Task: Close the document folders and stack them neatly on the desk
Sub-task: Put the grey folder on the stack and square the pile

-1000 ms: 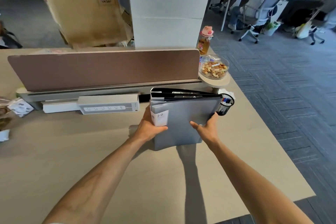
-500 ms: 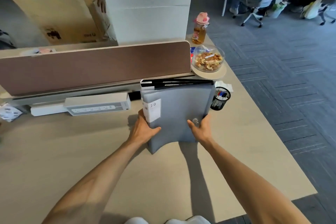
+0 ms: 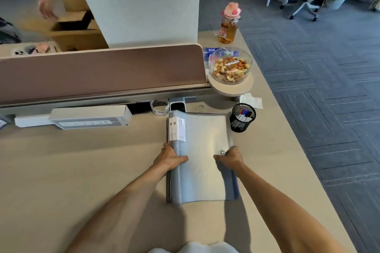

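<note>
Grey plastic folders (image 3: 202, 156) lie stacked under your fingers; left hand (image 3: 169, 158) clamps the spine, right hand (image 3: 230, 157) pinches the snap edge; releasing unevenly could skew the stack.

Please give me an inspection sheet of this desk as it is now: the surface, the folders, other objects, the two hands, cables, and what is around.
Surface: beige desk, bare in the near part.
Job's things: grey folders lie flat in one stack, top cover shut, white label at the far left corner.
Clutter: mesh pen cup right of the stack; nut bowl on a small round shelf; drink bottle; tape roll; crumpled paper.
Grips: left hand holds the stack's left edge; right hand holds the right edge near the snap button.
Cables: nothing seen; a power strip sits under the divider.
Surroundings: grey carpet, office chairs, another person's hand over cardboard boxes.
</note>
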Demonstrator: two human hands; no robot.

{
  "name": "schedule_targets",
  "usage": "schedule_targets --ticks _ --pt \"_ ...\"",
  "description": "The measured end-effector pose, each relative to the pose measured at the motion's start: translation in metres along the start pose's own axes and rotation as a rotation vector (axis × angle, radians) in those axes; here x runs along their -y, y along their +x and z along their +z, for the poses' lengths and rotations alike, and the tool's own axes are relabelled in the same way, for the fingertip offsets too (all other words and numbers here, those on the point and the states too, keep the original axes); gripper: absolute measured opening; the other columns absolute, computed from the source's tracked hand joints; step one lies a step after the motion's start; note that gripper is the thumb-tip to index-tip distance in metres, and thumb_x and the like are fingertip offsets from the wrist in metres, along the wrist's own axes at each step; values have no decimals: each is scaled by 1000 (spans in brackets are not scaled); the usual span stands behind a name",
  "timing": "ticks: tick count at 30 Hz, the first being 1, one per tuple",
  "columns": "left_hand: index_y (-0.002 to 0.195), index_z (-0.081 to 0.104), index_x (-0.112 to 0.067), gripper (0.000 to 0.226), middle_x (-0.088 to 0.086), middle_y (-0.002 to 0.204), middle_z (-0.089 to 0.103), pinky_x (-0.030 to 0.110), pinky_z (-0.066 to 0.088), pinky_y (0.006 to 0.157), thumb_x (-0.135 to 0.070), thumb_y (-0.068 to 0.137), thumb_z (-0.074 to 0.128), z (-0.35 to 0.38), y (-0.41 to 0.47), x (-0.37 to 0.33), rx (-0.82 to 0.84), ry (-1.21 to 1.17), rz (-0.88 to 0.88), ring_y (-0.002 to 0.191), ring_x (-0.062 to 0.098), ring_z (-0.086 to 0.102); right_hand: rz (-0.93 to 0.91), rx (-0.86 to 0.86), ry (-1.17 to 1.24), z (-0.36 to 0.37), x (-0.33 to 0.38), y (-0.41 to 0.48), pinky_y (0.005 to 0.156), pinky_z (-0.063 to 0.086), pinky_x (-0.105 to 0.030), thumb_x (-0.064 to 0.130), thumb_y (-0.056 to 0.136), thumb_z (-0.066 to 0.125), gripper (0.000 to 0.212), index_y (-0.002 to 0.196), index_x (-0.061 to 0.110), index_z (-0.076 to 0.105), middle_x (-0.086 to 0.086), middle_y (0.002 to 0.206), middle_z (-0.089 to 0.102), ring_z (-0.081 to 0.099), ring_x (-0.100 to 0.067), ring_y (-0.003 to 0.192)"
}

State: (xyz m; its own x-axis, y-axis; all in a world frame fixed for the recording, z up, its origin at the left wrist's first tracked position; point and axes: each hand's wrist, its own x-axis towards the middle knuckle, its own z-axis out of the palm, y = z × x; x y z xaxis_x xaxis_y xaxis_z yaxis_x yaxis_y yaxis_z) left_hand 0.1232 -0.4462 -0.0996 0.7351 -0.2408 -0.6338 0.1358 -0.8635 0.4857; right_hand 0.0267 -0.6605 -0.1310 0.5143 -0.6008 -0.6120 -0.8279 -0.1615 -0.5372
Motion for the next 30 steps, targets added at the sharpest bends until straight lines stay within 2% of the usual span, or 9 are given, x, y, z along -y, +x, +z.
schedule_targets --ticks 2,4,7,11,15,20,26,30 --pt "138 22 -9 96 8 132 52 35 50 85 -50 66 71 6 4 -4 14 -7 -22 112 29 58 15 11 -52 -4 -1 5 83 50 -34 35 66 84 55 95 8 45 -9 92 54 54 -22 87" --pt "134 26 -9 94 7 130 53 36 51 88 -52 63 71 11 6 -7 21 -18 -46 110 28 58 23 19 -67 -9 -2 9 80 47 -30 32 70 82 54 100 4 46 -10 95 54 56 -24 93" --pt "136 26 -7 97 9 134 47 38 49 94 -51 64 72 19 9 -10 17 -29 -72 117 28 54 19 -4 -68 -14 -2 12 88 48 -35 30 69 82 67 115 1 43 -15 112 58 57 -32 110" --pt "141 26 -5 98 11 138 42 38 48 96 -50 67 73 26 10 -14 1 -20 -102 122 29 51 2 -41 -116 -16 0 8 95 49 -42 30 64 80 71 117 2 42 -19 121 53 54 -36 113" --pt "140 29 -5 98 11 137 43 35 47 95 -51 66 73 28 8 -13 8 -23 -109 122 29 51 6 -34 -140 -18 -3 6 97 47 -39 30 67 79 74 123 1 40 -19 128 41 51 -36 114" --pt "138 35 -7 101 9 132 46 39 49 97 -54 56 72 25 10 -16 11 -28 -105 120 26 50 -13 -58 -228 -23 -3 8 100 41 -39 38 69 77 78 128 2 41 -18 129 42 42 -33 123" --pt "139 34 -9 100 5 126 34 36 46 97 -57 59 71 28 11 -17 28 -12 -125 121 24 45 27 -46 -224 -26 -5 9 102 39 -40 41 67 76 76 125 3 44 -19 127 44 40 -35 123" --pt "141 29 -8 100 7 127 34 34 43 96 -54 63 72 28 13 -19 30 -7 -118 124 25 42 29 -52 -224 -26 -3 6 100 42 -42 41 68 75 74 124 4 44 -17 126 41 41 -35 122"
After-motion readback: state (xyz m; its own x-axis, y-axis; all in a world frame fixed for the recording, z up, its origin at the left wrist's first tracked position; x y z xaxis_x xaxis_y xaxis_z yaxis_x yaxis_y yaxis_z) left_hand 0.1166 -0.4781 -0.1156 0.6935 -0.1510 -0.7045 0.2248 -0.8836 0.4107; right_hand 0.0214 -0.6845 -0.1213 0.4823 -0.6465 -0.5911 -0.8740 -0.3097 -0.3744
